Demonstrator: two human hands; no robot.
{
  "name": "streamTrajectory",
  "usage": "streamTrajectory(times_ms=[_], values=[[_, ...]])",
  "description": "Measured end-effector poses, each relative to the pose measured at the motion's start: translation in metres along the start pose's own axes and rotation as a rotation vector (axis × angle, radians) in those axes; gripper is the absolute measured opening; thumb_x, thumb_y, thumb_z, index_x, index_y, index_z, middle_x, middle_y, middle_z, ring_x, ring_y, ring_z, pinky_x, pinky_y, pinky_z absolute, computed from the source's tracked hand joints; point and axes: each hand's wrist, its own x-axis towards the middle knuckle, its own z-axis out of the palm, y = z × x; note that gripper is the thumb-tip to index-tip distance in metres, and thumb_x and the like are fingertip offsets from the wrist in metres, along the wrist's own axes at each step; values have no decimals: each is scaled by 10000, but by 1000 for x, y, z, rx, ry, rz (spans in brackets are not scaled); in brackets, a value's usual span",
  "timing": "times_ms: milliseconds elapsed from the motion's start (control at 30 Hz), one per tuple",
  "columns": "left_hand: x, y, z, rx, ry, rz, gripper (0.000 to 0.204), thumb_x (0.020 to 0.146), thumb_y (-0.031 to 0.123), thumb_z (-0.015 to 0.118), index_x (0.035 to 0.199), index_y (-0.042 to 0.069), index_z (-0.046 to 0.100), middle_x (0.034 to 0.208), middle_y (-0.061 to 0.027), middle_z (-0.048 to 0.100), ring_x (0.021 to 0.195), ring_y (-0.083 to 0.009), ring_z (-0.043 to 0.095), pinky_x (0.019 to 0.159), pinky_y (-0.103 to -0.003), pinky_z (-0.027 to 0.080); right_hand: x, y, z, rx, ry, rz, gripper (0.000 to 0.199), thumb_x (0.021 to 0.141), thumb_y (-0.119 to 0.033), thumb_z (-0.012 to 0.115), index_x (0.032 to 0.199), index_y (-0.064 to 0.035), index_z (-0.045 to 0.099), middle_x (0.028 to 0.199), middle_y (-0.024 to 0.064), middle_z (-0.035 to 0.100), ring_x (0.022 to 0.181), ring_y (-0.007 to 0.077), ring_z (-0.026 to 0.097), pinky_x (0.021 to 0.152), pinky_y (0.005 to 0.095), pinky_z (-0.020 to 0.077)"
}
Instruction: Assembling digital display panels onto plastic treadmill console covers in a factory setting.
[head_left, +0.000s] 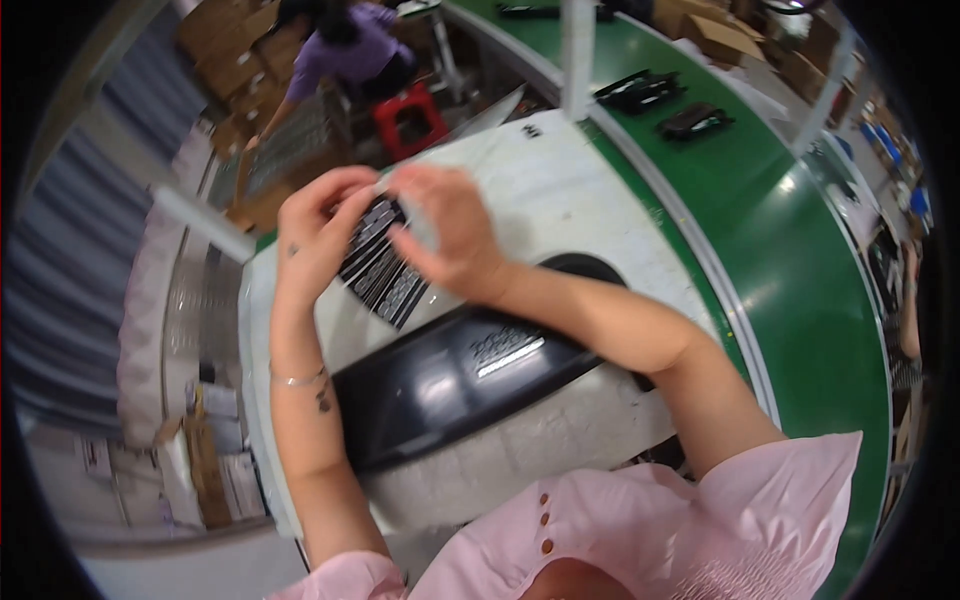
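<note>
Filling the right side, green conveyor belt (800, 300), cut off by the dark fisheye rim. Alongside, white table (560, 190), partly covered by arms. Lying on it, long black panel (425, 395), long axis slanting from lower left to upper right; rounded end crossed and partly hidden by the right forearm (600, 315), other end disappearing behind the left forearm (305, 430). Right hand (458, 225) blurred, thumb and fingers curved apart; cannot tell whether gripping anything. Left hand (322, 228) with thumb and fingers pinched together on the upper end of a black-and-white patterned sheet (393, 285). Located just beyond the panel's far edge, one corner pointing toward the wearer; upper end hidden by fingers, long axis impossible to judge, likewise any contact with the panel.
</note>
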Motion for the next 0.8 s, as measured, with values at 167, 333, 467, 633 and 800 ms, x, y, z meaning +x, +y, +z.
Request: streamTrajectory(times_ms=[167,333,467,633,800], values=[[-10,10,4,-12,20,4,111,887,26,648,987,-1,686,821,-1,680,764,-44,602,687,-186,469,9,3,0,117,8,161,501,799,-114,753,1245,-25,543,1210,145,552,1040,283,578,908,376,472],[-12,22,11,-75,132,68,111,878,23,660,984,1,689,823,-12,690,750,-40,606,678,-186,476,14,2,-7,201,-4,194,369,827,-147,761,1142,-14,623,1132,121,611,946,234,629,858,321,503],[-16,25,15,-44,188,130,103,874,37,664,968,6,694,817,-19,702,731,-49,616,667,-197,485,17,-5,-9,243,-36,224,266,836,-121,748,1069,-14,677,1040,104,665,923,194,636,809,296,514],[-18,34,18,47,200,175,92,863,27,656,942,11,700,824,-22,710,726,-63,627,666,-211,494,20,-9,-12,322,-34,293,286,791,-102,767,1048,-15,674,986,109,657,881,233,643,773,317,521],[-12,20,18,-83,229,130,103,876,0,630,971,-5,669,858,-53,712,739,-74,624,677,-212,495,19,-4,-12,186,23,102,186,726,-34,757,884,-58,662,1013,76,640,902,264,613,780,352,506]])
